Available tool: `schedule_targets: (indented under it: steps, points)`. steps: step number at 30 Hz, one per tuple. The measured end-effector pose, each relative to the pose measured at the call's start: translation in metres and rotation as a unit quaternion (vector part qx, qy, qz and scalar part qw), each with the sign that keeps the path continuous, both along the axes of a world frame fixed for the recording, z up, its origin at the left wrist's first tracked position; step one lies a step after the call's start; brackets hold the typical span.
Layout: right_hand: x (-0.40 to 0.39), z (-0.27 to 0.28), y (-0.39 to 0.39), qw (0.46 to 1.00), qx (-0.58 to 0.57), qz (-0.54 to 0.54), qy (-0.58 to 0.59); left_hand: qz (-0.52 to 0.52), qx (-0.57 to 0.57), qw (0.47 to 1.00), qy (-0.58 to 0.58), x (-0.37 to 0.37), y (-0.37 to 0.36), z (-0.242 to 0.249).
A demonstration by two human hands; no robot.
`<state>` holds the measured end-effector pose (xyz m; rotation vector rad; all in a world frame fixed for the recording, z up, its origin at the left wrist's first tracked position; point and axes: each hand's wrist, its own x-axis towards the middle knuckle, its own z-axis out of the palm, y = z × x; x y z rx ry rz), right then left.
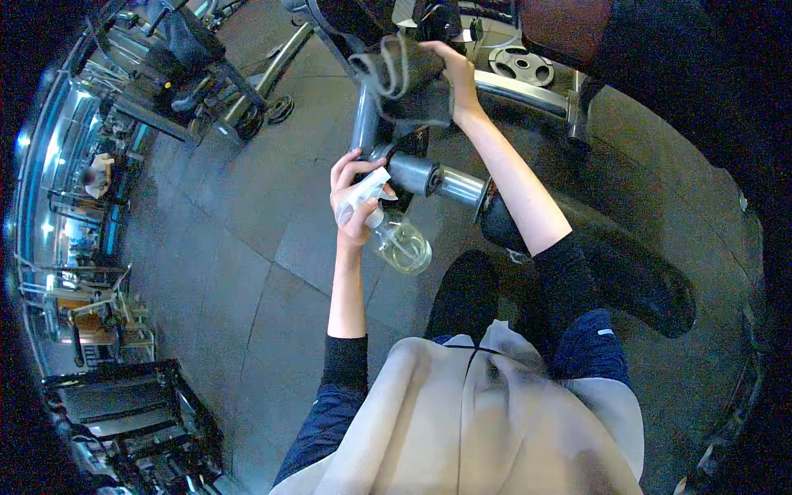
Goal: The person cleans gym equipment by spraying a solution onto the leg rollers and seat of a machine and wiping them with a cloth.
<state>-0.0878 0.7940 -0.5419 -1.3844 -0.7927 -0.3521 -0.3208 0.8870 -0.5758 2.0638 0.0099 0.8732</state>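
Note:
My left hand (pixel 353 198) is wrapped round the white trigger head of a clear spray bottle (pixel 403 247). Pale yellowish liquid shows inside the bottle, which tilts with its base toward the lower right. Further forward, my right hand (pixel 456 78) grips a dark grey cloth (pixel 414 87) with a lighter edge, partly smeared by motion. The cloth lies over the upper part of a gym machine and overlaps its silver metal post (pixel 365 115). Just beyond the bottle sits the machine's grey cylindrical joint (pixel 414 175), close to my left fingers.
A long black padded part (pixel 627 256) of the machine extends right, beside my legs. A weight plate (pixel 521 66) sits behind a silver frame bar (pixel 528 95). More gym machines (pixel 198 74) stand at the upper left and lower left. Far left, a person (pixel 97 175) appears beyond the dark tiled floor (pixel 223 223).

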Motion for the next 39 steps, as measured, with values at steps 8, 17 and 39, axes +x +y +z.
schedule_targets:
  steps: [8,17,39]
  points:
    - [-0.030,0.005,-0.017,0.927,-0.247,0.275,-0.059,-0.002,-0.153,0.988,-0.023,-0.001,0.008,-0.030]
    - [0.004,0.003,0.002,0.995,0.002,0.087,-0.044,0.014,-0.005,1.000,-0.015,0.001,0.000,-0.004]
    - [-0.021,0.014,-0.015,0.937,-0.183,0.296,-0.033,0.013,-0.082,0.997,-0.012,0.000,0.007,-0.015]
